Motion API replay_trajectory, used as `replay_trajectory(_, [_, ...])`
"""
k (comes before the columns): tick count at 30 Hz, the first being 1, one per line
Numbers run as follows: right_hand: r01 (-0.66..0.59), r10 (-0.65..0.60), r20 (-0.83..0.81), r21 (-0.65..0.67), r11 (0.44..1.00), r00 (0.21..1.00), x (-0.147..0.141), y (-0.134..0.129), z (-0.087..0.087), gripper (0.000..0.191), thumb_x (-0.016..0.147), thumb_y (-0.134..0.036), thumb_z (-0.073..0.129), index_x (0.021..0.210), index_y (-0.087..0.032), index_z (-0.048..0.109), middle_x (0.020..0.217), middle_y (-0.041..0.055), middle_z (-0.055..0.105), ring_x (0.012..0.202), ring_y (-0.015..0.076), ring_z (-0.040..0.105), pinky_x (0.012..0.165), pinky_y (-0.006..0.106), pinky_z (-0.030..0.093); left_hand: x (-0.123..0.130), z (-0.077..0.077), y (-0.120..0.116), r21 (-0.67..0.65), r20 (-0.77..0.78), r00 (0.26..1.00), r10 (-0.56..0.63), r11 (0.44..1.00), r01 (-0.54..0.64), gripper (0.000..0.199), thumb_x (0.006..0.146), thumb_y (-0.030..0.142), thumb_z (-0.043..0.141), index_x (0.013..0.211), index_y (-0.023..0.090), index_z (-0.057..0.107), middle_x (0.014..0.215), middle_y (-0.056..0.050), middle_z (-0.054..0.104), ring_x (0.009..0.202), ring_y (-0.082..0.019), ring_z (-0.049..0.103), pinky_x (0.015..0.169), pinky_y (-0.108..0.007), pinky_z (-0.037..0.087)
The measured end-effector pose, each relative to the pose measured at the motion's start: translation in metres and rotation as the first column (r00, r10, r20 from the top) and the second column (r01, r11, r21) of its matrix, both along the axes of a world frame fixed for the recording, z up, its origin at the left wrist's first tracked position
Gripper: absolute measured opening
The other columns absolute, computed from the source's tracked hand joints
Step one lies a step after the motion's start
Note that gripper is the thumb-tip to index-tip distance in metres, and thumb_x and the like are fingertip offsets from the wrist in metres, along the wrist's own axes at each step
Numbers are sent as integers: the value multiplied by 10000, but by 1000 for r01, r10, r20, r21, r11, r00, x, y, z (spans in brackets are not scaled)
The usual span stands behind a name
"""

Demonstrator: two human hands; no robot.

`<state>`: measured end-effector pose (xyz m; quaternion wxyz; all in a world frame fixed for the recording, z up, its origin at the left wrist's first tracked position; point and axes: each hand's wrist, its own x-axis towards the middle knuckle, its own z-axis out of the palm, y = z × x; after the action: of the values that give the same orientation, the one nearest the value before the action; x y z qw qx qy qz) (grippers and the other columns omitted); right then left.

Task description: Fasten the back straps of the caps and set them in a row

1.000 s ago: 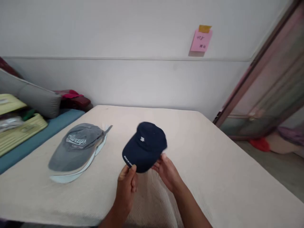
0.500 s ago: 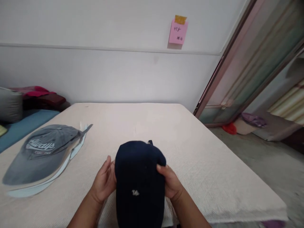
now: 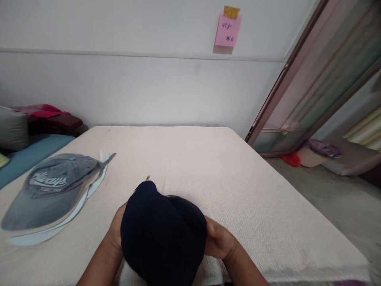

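Note:
A dark navy baseball cap (image 3: pixel 162 234) is held between my two hands near the front of the cloth-covered table, its crown toward the far side and its strap end poking up at the upper left. My left hand (image 3: pixel 117 226) grips the left side, with its fingers mostly hidden by the fabric. On the opposite side my right hand (image 3: pixel 219 239) closes round the cap's edge. To the left, a grey cap with white lettering (image 3: pixel 55 186) lies on top of other caps, a light blue brim (image 3: pixel 38 237) showing beneath it.
The table (image 3: pixel 253 198) has a cream textured cover. A white wall behind carries a pink note (image 3: pixel 228 29). At the left are a grey cushion (image 3: pixel 13 129) and a blue mat (image 3: pixel 44 149). A sliding door (image 3: pixel 285 99) stands at the right.
The navy cap has turned and tilted in my hands; its small white emblem is out of sight. Both hands have shifted slightly, and the view has moved a little.

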<state>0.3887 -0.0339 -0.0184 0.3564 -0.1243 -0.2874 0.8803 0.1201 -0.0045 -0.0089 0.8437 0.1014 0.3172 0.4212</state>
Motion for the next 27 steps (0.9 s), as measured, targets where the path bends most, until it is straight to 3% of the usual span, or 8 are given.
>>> replay_trajectory(3, [176, -177, -23, -40, 984, 984, 3, 6, 4, 471, 701, -402, 742, 1102, -174, 649, 1008, 71, 681, 891, 157, 637, 819, 258, 468, 3, 6, -14, -2, -116, 993, -12, 1000, 12, 178, 777, 297, 634, 709, 165, 732, 607, -26, 711, 616, -194, 683, 719, -305, 546])
replay_trajectory(7, [214, -213, -33, 12, 977, 976, 3, 12, 11, 316, 682, -169, 723, 992, -140, 670, 853, 39, 677, 738, 113, 635, 701, 210, 486, 11, 17, -28, 85, -197, 980, -31, 995, 49, 64, 756, 188, 681, 703, 170, 711, 548, 15, 661, 475, -108, 606, 530, -196, 478])
replay_trajectory(12, [184, -183, -111, 6, 983, 977, 2, 9, 13, 324, 628, -176, 703, 945, -146, 643, 684, -18, 609, 518, 52, 529, 528, 150, 440, 6, 21, -21, 220, -110, 994, 12, 976, 12, 115, 742, 238, 693, 837, 186, 734, 641, -12, 700, 616, -168, 671, 674, -261, 508])
replay_trajectory(16, [68, -69, 3, 55, 996, 998, 5, 12, 9, 361, 625, -185, 699, 978, -153, 627, 606, -42, 556, 441, 36, 466, 478, 140, 404, 8, 20, -8, 199, -288, 955, -68, 971, 130, 97, 736, 201, 701, 822, 159, 718, 670, -28, 694, 589, -158, 637, 613, -257, 490])
replay_trajectory(19, [165, -172, 100, 75, 983, 980, 9, 20, 7, 266, 624, -151, 696, 882, -139, 635, 691, -3, 585, 539, 65, 528, 528, 166, 422, 16, 16, 0, 186, -420, 904, -74, 969, 166, 79, 752, 220, 701, 730, 145, 688, 654, -16, 676, 556, -127, 589, 553, -224, 452])
replay_trajectory(24, [403, -413, 187, 91, 911, 891, 16, 34, 7, 131, 718, -182, 670, 835, -161, 613, 685, -15, 549, 571, 83, 492, 548, 199, 402, 20, 13, 5, 176, -471, 882, 21, 982, 71, 215, 783, 360, 665, 792, 147, 691, 688, -43, 687, 638, -175, 630, 653, -287, 485])
replay_trajectory(27, [454, -464, 269, 104, 885, 844, 18, 40, 7, 78, 745, -165, 647, 814, -164, 610, 638, -25, 531, 546, 84, 461, 526, 201, 375, 23, 12, 6, 223, -478, 878, 17, 969, 103, 194, 713, 252, 732, 885, 181, 678, 766, -44, 710, 676, -200, 650, 686, -328, 491])
